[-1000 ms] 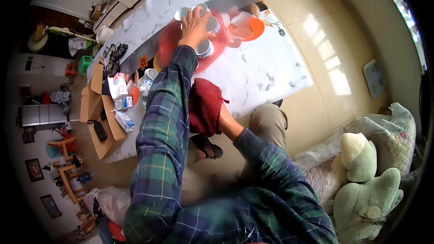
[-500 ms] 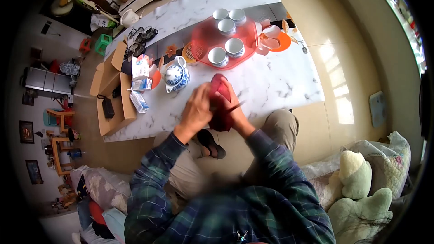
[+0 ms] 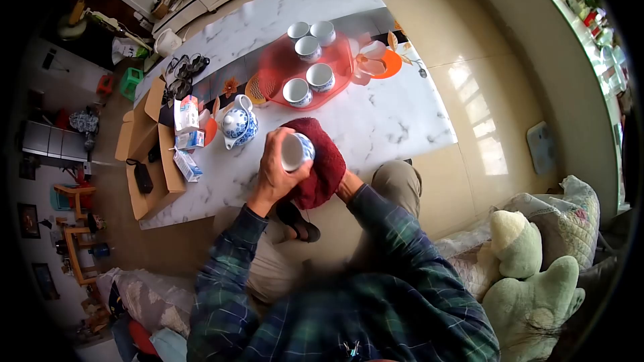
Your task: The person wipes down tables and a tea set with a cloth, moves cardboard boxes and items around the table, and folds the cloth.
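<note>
A white cup with a blue pattern (image 3: 296,151) is tilted in my left hand (image 3: 270,173), its opening facing up toward me. The dark red cloth (image 3: 318,161) lies against the cup's right side. It covers most of my right hand (image 3: 347,186); the fingers are hidden under it. Beyond, a red translucent tray (image 3: 275,67) bears several matching cups (image 3: 320,76). The blue-and-white teapot (image 3: 238,123) stands left of the tray on the marble-patterned table (image 3: 396,110).
An open cardboard box (image 3: 173,171) sits at the table's left, with small cartons (image 3: 186,116) beside it. Dark sandals (image 3: 182,75) lie behind. A plush toy (image 3: 533,295) rests at the lower right. My knee (image 3: 401,184) is near the table's front edge.
My left hand has left the tray area and come back near my body, and a cup now shows in it. The cloth is now spread beside the cup. The view has shifted.
</note>
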